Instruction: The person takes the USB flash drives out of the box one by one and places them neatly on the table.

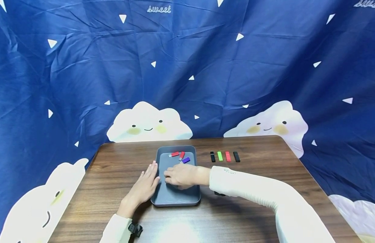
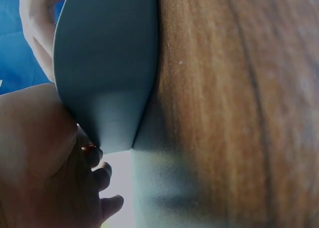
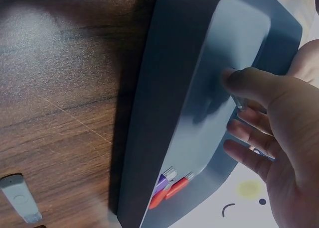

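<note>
A grey tray (image 1: 175, 201) lies in the middle of the wooden table (image 1: 251, 216). At its far end are two red USB sticks (image 1: 174, 154) and a purple one (image 1: 185, 160). My right hand (image 1: 179, 176) reaches into the tray from the right. In the right wrist view the thumb and curled fingers of this hand (image 3: 234, 106) close over the tray floor (image 3: 219, 138), with a small silvery piece showing between them. My left hand (image 1: 144, 185) lies flat on the table, its fingers straight against the tray's left wall (image 2: 104, 63).
Four small caps lie in a row right of the tray: black (image 1: 212, 156), green (image 1: 219, 156), red (image 1: 228, 156) and black (image 1: 236, 156). A blue cloth with white clouds (image 1: 187, 67) hangs behind the table. A pale small stick (image 3: 20, 198) lies on the wood.
</note>
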Motion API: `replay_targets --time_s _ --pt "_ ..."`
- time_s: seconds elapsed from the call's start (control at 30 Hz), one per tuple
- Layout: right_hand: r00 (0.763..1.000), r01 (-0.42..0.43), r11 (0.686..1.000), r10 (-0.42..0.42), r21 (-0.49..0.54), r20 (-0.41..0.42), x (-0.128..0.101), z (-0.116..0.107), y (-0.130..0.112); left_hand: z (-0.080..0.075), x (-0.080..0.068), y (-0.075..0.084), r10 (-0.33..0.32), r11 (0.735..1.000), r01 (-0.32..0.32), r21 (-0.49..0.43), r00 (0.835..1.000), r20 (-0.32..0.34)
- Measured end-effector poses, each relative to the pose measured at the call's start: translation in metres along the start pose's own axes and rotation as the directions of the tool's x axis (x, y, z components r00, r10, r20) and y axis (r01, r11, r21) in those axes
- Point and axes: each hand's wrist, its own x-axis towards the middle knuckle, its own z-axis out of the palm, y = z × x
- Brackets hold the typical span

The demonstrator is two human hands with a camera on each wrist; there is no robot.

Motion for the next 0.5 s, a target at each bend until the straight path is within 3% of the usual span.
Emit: replay_targets --time_s 0.3,0.5 --pt "1.0 -0.012 0.999 0.012 0.036 0.0 -0.0034 -0.0018 0.0034 0.0011 -0.001 -0.0009 0.0 0.999 0.0 0.042 1.0 -0.009" --pt "1.0 -0.023 0.998 0.024 0.056 -0.003 -0.0062 -0.0043 0.0038 0.003 -0.0012 -0.0023 0.053 0.997 -0.049 0.061 0.996 -0.065"
